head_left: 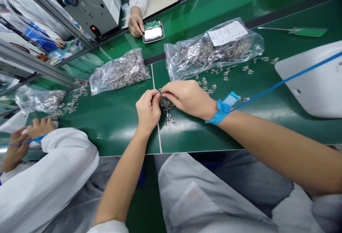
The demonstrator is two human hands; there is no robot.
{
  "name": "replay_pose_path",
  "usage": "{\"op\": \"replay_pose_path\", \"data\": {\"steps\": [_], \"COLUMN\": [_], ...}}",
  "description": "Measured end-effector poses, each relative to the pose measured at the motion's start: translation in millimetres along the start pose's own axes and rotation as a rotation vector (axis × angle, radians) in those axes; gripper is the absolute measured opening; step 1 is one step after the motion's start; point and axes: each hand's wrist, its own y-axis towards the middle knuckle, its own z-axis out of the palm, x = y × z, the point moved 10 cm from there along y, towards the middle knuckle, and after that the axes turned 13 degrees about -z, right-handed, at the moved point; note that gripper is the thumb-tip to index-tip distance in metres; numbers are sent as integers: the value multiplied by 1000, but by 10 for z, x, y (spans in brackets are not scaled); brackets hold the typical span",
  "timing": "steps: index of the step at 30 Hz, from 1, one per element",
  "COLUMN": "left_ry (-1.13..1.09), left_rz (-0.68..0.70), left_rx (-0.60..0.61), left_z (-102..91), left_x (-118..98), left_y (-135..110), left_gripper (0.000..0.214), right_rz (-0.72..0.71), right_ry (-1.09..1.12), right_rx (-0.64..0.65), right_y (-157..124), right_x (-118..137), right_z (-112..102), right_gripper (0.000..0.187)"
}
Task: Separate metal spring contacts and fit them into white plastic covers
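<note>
My left hand [148,110] and my right hand [187,97] meet fingertip to fingertip above the green bench. Both are closed in a pinch on a small metal spring, mostly covered by the fingers. Right below them lies a little heap of wire springs [167,103], with a few loose springs [170,119] nearer the bench edge. A blue wrist strap [219,112] with a cord circles my right wrist. Beyond my right hand, more springs [211,88] lie scattered before a clear bag of springs [211,49] with a white label.
A second bag of springs [120,71] lies left, a third [40,101] further left near a co-worker's hands [40,128]. Across the bench, another person's hand [136,24] touches a device with a circuit board [153,31]. A white housing [312,83] and green-handled screwdriver [307,31] lie right.
</note>
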Motion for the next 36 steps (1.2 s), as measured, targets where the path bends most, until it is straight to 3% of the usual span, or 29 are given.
{"op": "replay_pose_path", "data": {"steps": [4, 8, 11, 16, 20, 25, 31, 36], "left_ry": [-17, -45, -98, -211, -288, -394, -371, -338], "left_rz": [4, -1, 4, -40, -58, -109, -99, -126], "left_rx": [7, 22, 28, 37, 70, 67, 73, 40], "left_z": [-1, -8, -23, -38, 3, 30, 20, -8], "left_x": [-13, -19, -26, 33, 65, 143, 112, 133], "left_y": [5, 14, 12, -2, -26, -30, -18, -16], "left_gripper": [15, 14, 13, 10, 6, 11, 10, 10], "right_rz": [-51, -128, -64, 210, 334, 398, 485, 413], "right_ry": [20, 112, 267, 749, 1001, 1075, 1176, 1073], "right_rx": [-59, -220, -276, -136, -40, -34, -69, -93], "right_y": [7, 14, 24, 11, -28, -60, -98, -43], "right_x": [0, 30, -48, -266, -296, -317, -354, -307], "right_z": [-48, -207, -256, 29, 188, 187, 222, 129], "right_gripper": [22, 19, 10, 16, 18, 11, 6, 12]}}
